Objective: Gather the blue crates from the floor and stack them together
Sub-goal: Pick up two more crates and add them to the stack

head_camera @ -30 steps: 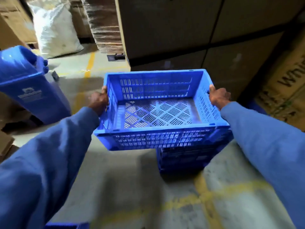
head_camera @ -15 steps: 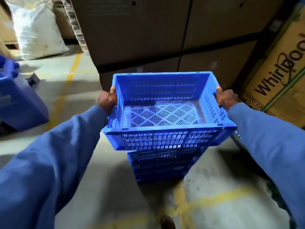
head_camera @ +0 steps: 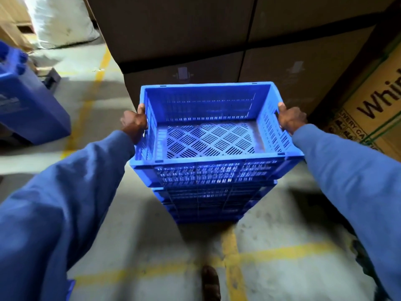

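Observation:
An empty blue slotted crate (head_camera: 208, 140) is in front of me, directly over a stack of blue crates (head_camera: 208, 205) standing on the floor. Its base sits at the top of that stack, nearly lined up with it. My left hand (head_camera: 134, 122) grips the crate's left side handle. On the opposite side my right hand (head_camera: 290, 120) grips the right handle. Both arms wear blue sleeves.
Large dark cardboard boxes (head_camera: 195, 40) stand right behind the stack. A printed carton (head_camera: 373, 109) is at the right. A blue bin (head_camera: 28, 101) stands at the left and a white sack (head_camera: 63, 20) at the back left. Yellow floor lines (head_camera: 232, 259) cross below; my shoe (head_camera: 210, 283) shows.
The crate in my hands has moved from left of the stack to directly over it and come down onto its top. The view has shifted closer to the boxes.

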Tool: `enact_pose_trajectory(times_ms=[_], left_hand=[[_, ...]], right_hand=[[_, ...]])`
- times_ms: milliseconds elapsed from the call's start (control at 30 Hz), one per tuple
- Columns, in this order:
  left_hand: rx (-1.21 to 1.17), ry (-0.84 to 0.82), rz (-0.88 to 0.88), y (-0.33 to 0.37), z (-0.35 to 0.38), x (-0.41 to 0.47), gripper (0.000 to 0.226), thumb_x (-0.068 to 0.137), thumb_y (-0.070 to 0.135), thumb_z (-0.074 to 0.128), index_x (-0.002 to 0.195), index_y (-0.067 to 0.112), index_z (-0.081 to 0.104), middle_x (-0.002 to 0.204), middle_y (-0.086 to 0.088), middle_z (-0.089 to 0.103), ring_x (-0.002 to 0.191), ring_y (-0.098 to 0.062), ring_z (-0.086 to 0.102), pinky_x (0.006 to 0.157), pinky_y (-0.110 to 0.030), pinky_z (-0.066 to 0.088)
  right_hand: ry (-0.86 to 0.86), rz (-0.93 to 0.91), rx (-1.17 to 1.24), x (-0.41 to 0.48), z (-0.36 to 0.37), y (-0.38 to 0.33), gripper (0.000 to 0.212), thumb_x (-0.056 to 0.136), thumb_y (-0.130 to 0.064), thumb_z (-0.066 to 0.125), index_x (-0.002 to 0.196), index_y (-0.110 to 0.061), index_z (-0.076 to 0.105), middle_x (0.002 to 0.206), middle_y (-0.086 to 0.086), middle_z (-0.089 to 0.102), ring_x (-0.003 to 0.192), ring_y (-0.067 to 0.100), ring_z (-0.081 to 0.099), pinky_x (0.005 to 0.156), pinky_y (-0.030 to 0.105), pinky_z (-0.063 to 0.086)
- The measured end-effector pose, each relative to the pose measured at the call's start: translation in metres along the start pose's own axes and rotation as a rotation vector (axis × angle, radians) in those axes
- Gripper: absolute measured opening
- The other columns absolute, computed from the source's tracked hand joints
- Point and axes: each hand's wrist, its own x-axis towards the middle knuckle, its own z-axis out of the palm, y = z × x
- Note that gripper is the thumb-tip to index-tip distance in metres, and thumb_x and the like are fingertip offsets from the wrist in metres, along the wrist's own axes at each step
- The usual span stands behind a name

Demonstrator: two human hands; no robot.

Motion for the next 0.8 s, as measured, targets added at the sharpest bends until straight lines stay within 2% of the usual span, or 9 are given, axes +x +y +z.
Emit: enact_pose_trajectory(times_ms=[233,367,500,800], left_hand=[[0.034,-0.017,-0.009,-0.006,0.013,0.000,0.084,0.076,0.080,0.039,0.102,0.004,0.065,0.108,-0.018,0.068,0.099,-0.036,0.065,0.092,-0.051,0.052],[0.045,-0.033,0.000,-0.006,0.019,-0.002,0.081,0.079,0.078,0.039,0.104,0.005,0.065,0.106,-0.017,0.069,0.096,-0.035,0.066,0.084,-0.045,0.051],[0.058,-0.028,0.000,-0.011,0.026,0.002,0.090,0.073,0.084,0.035,0.105,0.006,0.066,0.108,-0.018,0.069,0.099,-0.037,0.065,0.092,-0.048,0.050],[0.080,-0.003,-0.017,-0.023,0.030,0.013,0.091,0.068,0.088,0.031,0.090,0.008,0.069,0.095,-0.017,0.072,0.093,-0.037,0.066,0.084,-0.040,0.044]], right_hand=[[-0.022,-0.004,-0.021,0.015,0.013,0.006,0.079,0.097,-0.064,0.034,0.133,0.003,0.055,0.139,0.028,0.052,0.127,0.043,0.050,0.104,0.045,0.040],[-0.021,-0.005,-0.010,0.022,0.016,0.010,0.080,0.096,-0.065,0.034,0.131,0.003,0.057,0.137,0.026,0.055,0.124,0.043,0.052,0.101,0.043,0.043],[-0.029,0.001,-0.006,0.025,0.022,0.014,0.077,0.099,-0.062,0.034,0.134,0.004,0.054,0.140,0.027,0.051,0.128,0.043,0.048,0.103,0.043,0.040],[-0.006,-0.020,0.019,0.025,0.031,0.010,0.075,0.100,-0.060,0.035,0.132,0.004,0.055,0.138,0.028,0.052,0.127,0.043,0.049,0.102,0.043,0.040]])
